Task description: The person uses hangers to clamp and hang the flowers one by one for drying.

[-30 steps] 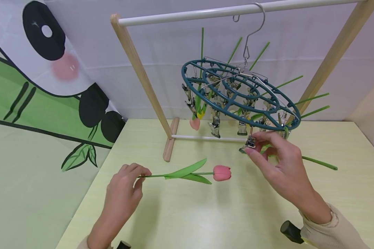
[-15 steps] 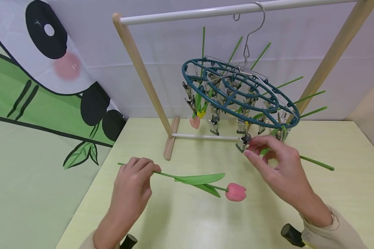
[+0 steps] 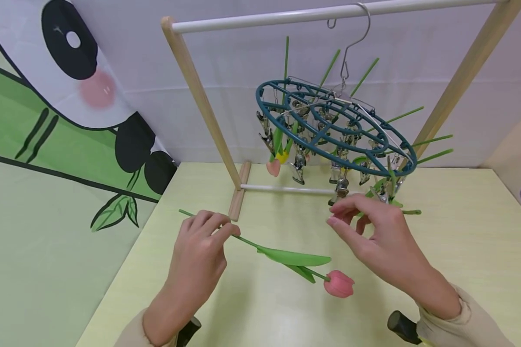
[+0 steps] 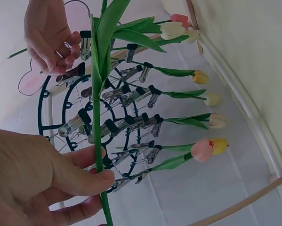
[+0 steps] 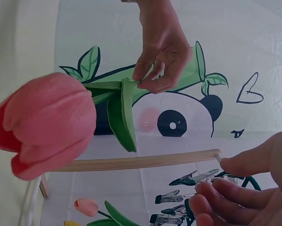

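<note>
My left hand (image 3: 201, 255) pinches the green stem of a pink tulip (image 3: 338, 284), held above the table with its flower pointing right and slightly down. In the left wrist view the stem (image 4: 97, 141) passes between thumb and fingers. My right hand (image 3: 377, 236) has bent fingers and a gap between thumb and index, holding nothing. Just beyond its fingertips hangs a metal clip (image 3: 342, 188) from a tilted round teal drying hanger (image 3: 282, 127). Other tulips hang flower-down in the hanger's clips, including a peach tulip (image 3: 273, 167) at left.
A wooden stand with a white top bar (image 3: 252, 20) carries the hanger by its metal hook (image 3: 366, 29). Green stems stick up and outward around the ring. The pale table (image 3: 286, 318) lies below, with a panda-printed cloth (image 3: 69, 96) at left.
My left hand has moved right with the tulip, whose flower has swung down and rightward. The right hand has let go of the metal clip and drawn slightly left and down.
</note>
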Tool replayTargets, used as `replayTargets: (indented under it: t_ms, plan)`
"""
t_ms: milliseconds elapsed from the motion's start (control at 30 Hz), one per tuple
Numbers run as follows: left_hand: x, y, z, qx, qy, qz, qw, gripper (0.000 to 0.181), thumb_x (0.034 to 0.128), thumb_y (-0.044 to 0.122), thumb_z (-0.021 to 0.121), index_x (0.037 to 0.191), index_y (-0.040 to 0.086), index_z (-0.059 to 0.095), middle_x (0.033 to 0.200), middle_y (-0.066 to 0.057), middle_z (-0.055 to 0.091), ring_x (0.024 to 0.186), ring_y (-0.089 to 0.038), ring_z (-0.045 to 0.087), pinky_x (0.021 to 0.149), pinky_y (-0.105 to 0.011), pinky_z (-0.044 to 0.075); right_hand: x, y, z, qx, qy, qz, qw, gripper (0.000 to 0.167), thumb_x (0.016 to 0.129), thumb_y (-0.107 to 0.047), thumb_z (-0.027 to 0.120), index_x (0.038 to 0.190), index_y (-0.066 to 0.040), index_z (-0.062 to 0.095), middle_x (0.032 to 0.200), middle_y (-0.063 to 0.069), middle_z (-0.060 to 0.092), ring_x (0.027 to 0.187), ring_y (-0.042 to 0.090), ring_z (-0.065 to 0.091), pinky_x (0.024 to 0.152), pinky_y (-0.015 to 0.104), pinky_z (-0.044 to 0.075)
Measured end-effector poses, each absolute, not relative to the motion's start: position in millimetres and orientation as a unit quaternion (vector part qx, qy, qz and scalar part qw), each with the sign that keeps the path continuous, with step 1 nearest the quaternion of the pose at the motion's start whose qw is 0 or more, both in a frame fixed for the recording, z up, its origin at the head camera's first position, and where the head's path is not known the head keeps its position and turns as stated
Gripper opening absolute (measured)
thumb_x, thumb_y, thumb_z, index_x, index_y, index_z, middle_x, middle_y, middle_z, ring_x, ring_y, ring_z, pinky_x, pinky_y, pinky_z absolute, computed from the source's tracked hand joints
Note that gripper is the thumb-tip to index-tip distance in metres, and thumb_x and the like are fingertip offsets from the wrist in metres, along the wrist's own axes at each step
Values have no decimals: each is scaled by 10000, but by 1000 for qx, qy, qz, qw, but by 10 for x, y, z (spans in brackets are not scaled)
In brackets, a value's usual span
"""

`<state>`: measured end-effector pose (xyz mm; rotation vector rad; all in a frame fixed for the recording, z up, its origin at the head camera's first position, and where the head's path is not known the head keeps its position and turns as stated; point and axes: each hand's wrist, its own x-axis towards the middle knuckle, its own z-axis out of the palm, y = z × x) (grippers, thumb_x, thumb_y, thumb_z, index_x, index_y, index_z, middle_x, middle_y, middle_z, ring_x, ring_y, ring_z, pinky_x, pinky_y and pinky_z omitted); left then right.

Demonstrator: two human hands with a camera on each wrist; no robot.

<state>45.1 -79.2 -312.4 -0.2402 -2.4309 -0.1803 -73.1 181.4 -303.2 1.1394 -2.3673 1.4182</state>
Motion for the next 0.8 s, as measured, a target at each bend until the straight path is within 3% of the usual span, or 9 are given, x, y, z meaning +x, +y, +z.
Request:
replayTargets:
  t_ms: [300,800]
  plan:
    - [411,-685,-3045,-122,-930,-25,345,441,559,-270,524,760,95,667,823,-40,619,809,-268,553,721,-444,461,-725,1689,-3005,428,-773,465,54,182,812,-50,728,953,-136,649,838,-142,606,752,44,539,553,219,481]
    - [340,-461,-2913,-170,-931,40,320,260,638,-148,689,762,80,667,799,-37,580,839,-257,546,802,-451,471,-708,1431,-3035,471,-762,438,-72,114,867,-180,693,975,-166,660,856,-124,606,748,50,539,562,237,485]
